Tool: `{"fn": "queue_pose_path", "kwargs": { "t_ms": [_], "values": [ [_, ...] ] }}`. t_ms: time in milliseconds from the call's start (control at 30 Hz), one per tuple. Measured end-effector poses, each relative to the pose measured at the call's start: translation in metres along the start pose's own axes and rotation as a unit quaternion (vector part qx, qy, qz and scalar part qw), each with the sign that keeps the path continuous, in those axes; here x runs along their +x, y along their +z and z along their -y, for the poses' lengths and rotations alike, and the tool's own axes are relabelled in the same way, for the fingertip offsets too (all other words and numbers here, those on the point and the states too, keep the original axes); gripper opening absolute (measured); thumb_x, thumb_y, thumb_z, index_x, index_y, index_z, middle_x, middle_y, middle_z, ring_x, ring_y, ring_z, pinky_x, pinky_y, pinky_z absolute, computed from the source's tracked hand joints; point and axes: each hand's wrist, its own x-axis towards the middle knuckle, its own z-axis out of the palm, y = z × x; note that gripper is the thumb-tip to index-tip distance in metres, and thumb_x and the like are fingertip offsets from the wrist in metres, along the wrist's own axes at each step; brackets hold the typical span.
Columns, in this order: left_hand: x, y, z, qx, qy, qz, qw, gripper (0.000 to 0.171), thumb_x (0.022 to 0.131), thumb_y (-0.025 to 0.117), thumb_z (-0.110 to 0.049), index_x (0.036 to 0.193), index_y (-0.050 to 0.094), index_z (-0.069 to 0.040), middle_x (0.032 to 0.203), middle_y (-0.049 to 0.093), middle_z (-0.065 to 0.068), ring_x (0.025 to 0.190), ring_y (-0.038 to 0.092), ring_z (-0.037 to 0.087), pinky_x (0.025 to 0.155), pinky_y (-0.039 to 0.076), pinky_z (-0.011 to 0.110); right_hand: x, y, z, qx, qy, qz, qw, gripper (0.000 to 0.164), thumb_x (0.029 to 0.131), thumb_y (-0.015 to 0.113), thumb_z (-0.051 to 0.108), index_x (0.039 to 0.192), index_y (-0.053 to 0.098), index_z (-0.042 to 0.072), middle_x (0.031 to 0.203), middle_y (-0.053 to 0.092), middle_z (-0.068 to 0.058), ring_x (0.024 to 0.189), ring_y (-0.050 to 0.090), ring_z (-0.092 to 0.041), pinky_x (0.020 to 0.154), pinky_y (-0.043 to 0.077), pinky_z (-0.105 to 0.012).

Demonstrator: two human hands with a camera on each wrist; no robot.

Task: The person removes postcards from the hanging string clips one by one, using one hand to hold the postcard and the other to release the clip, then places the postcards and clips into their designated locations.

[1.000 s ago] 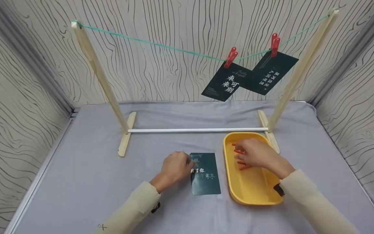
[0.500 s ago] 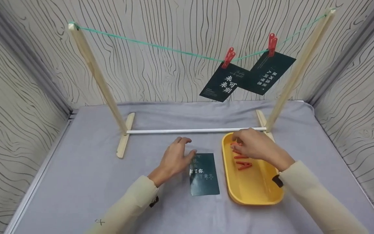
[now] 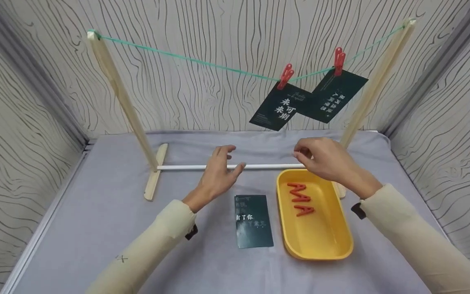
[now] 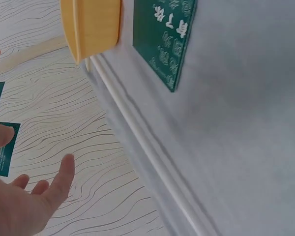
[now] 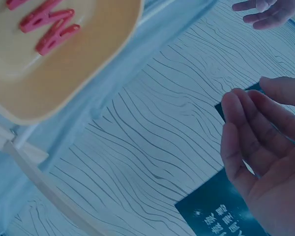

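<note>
My left hand [image 3: 218, 173], fingers spread and holding nothing, is raised beyond the dark green cards [image 3: 253, 222] on the cloth. Over the far end of the yellow tray [image 3: 320, 249] is my right hand [image 3: 328, 161], its fingers loosely bent. No object shows between them in the right wrist view. Three red clothespins [image 3: 300, 199] lie inside the tray. Above, a dark green card [image 3: 273, 112] and another card [image 3: 343, 92] hang from the green string [image 3: 202, 62], each under a red clothespin [image 3: 339, 61]. Their edges overlap in the head view.
A wooden post [image 3: 120, 98] on the left and a second post [image 3: 377, 85] on the right carry the string. A white rod [image 3: 186, 167] joins their feet low across the back. Wood-grain panels [image 3: 202, 24] surround the grey cloth [image 3: 96, 220].
My left hand has left the cards, opened out and moved forward and up. My right hand has lifted out of the tray toward the back. The hanging cards stay on the string.
</note>
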Motion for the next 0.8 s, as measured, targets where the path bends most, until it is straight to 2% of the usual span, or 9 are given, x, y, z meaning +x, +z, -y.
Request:
{"fn": "queue_pose_path", "kwargs": {
  "t_ms": [233, 400, 633, 800],
  "values": [
    [0.017, -0.006, -0.006, -0.024, -0.018, -0.025, 0.9992, 0.049, 0.100, 0.072, -0.020, 0.141, 0.055, -0.002, 0.138, 0.059, 0.019, 0.124, 0.064, 0.033, 0.091, 0.063, 0.040, 0.013, -0.018, 0.011, 0.006, -0.012, -0.051, 0.999, 0.017, 0.101, 0.071, 0.021, 0.109, 0.077, 0.008, 0.101, 0.079, -0.009, 0.086, 0.071, -0.022, 0.082, 0.065, -0.043],
    [0.028, -0.006, -0.014, -0.037, -0.031, -0.036, 0.9982, 0.048, 0.100, 0.072, -0.021, 0.141, 0.056, -0.004, 0.141, 0.056, 0.017, 0.128, 0.061, 0.033, 0.094, 0.062, 0.041, 0.020, -0.030, 0.015, 0.000, -0.026, -0.079, 0.997, 0.017, 0.102, 0.069, 0.020, 0.110, 0.076, 0.007, 0.103, 0.078, -0.010, 0.086, 0.071, -0.023, 0.079, 0.065, -0.043],
    [0.039, -0.001, -0.022, -0.038, -0.019, -0.038, 0.9984, 0.048, 0.101, 0.071, -0.023, 0.142, 0.055, -0.004, 0.141, 0.057, 0.018, 0.127, 0.061, 0.032, 0.098, 0.060, 0.042, 0.019, -0.042, 0.013, -0.017, -0.029, -0.113, 0.993, 0.016, 0.103, 0.068, 0.018, 0.111, 0.074, 0.005, 0.103, 0.076, -0.012, 0.087, 0.071, -0.025, 0.079, 0.064, -0.043],
    [0.049, -0.007, -0.026, -0.025, -0.006, -0.052, 0.9983, 0.051, 0.100, 0.072, -0.023, 0.144, 0.054, -0.003, 0.144, 0.057, 0.018, 0.128, 0.060, 0.032, 0.098, 0.060, 0.041, 0.025, -0.052, 0.014, -0.006, -0.024, -0.145, 0.989, 0.024, 0.102, 0.069, 0.018, 0.119, 0.071, 0.001, 0.110, 0.073, -0.017, 0.094, 0.071, -0.030, 0.087, 0.063, -0.049]
  ]
}}
